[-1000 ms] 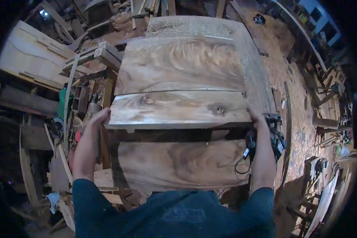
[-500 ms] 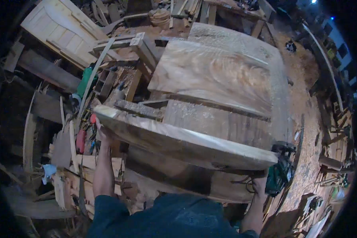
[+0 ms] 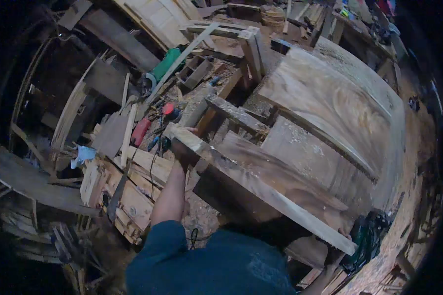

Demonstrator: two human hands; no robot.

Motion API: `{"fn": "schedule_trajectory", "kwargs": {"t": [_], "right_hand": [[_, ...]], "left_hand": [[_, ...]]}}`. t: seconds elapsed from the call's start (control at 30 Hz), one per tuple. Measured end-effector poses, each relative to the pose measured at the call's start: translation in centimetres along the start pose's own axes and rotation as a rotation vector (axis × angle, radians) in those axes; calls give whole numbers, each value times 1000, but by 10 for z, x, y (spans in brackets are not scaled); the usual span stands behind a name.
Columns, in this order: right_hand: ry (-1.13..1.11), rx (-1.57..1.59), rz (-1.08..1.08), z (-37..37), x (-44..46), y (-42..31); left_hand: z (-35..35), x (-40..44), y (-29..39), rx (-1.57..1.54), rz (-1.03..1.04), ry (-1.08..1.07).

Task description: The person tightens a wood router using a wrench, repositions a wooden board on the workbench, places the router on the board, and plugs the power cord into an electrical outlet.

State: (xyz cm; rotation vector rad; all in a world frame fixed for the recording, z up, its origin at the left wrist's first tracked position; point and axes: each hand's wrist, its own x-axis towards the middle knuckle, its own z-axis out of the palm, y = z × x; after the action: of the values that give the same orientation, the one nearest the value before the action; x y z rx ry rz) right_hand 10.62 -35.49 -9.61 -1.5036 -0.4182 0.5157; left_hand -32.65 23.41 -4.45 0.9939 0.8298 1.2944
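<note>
A thick wooden board [image 3: 263, 191] runs slantwise in front of my body, its pale long edge turned up towards me. My left hand [image 3: 184, 151] is closed around the board's left end, the fingers partly hidden behind it. At the lower right end, my right hand [image 3: 334, 254] grips the same board, partly in shadow. Just beyond it lies a wide slab [image 3: 330, 101] with swirling grain, and beside that a sawdust-covered plank [image 3: 300, 142]. A green and black power tool [image 3: 366, 241] sits close to my right hand.
Left of the board are a red tool [image 3: 141, 132], a red round object [image 3: 169, 109] and a small wooden box [image 3: 194, 73] among scraps. A pale panelled door [image 3: 155, 22] leans at the back. Stacked offcuts [image 3: 128, 196] and sawdust surround me.
My view has swung to the left, so the scene shifts right and tilts. The board, held at both ends, now slopes more steeply down to the right, and its broad face beyond the edge shows.
</note>
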Motion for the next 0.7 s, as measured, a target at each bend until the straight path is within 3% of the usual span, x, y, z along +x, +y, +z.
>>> {"fn": "schedule_trajectory", "kwargs": {"t": [0.03,0.07,0.17,0.2,0.23,0.3,0.33,0.43,0.47,0.57,0.6,0.7], "right_hand": [[16,-5,55,-3,3,-4],[-102,-189,-85,33,-2,-49],[-144,-359,-171,8,1,-22],[-76,-73,-121,-12,3,16],[-9,210,-66,-37,5,43],[-162,261,273,-61,12,36],[-242,286,446,-69,16,28],[-482,346,980,-100,29,21],[-478,322,1045,-100,29,16],[-332,251,979,-84,25,12],[-289,232,945,-77,22,12],[-192,184,851,-62,17,9]], "left_hand": [[2,6,6,-24,41,12],[9,10,16,-46,81,19],[35,-1,49,300,254,232],[40,-4,54,666,598,269],[38,-7,56,668,551,224],[31,-11,62,673,463,131],[27,-19,66,624,306,188],[26,-43,79,653,336,260],[20,-52,78,678,342,261],[9,-81,87,1167,607,200],[7,-95,85,1176,507,158],[20,-126,97,1485,602,-93]]}}
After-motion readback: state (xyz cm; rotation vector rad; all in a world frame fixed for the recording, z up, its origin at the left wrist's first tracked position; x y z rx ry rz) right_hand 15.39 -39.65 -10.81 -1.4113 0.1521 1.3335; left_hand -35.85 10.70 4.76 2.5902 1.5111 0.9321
